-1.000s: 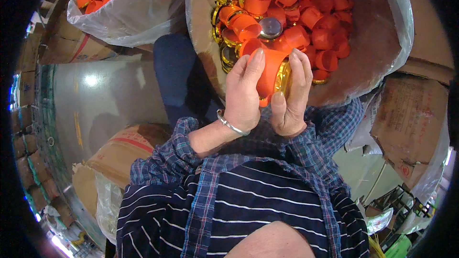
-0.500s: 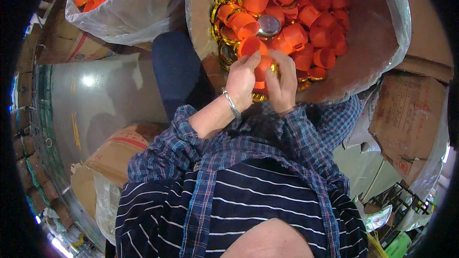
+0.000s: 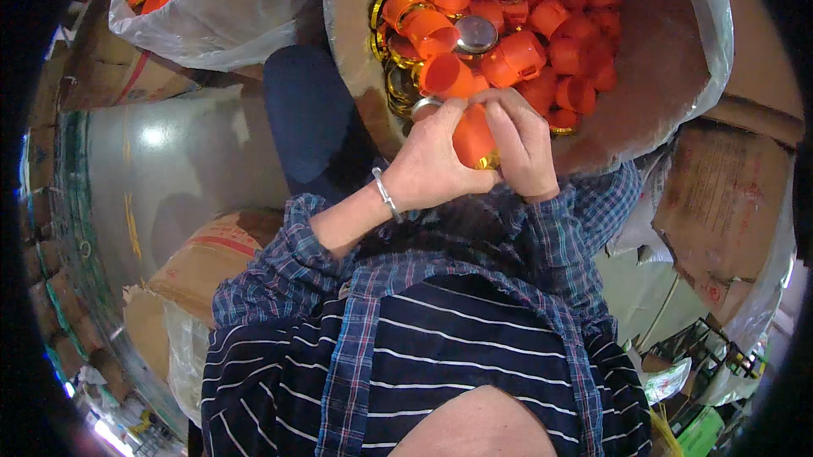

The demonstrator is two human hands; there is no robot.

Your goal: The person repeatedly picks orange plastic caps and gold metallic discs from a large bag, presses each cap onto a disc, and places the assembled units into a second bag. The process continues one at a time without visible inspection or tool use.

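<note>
Between my hands is an orange plastic cup-like piece (image 3: 474, 135) with a shiny gold band at its lower end. My left hand (image 3: 432, 156) wraps it from the left, its thumb along the lower end. My right hand (image 3: 525, 142) is closed on its right side, fingers bent over the top. Just beyond lie several loose orange cups (image 3: 446, 76) in a large bag-lined box (image 3: 644, 114), some with gold rings. Among them sits a round silver-faced lid (image 3: 476, 34). Part of another silver-rimmed disc (image 3: 425, 107) shows beside my left fingers.
A second plastic-lined container (image 3: 220, 29) of orange pieces stands at the far left. Cardboard boxes (image 3: 720, 203) lie at the right, and a torn carton (image 3: 203, 271) at the left. My dark-trousered leg (image 3: 309, 118) is next to the big box.
Both hands have come slightly nearer to me with the orange piece. It has turned so its gold band now points down toward me, and my left fingers have shifted around it.
</note>
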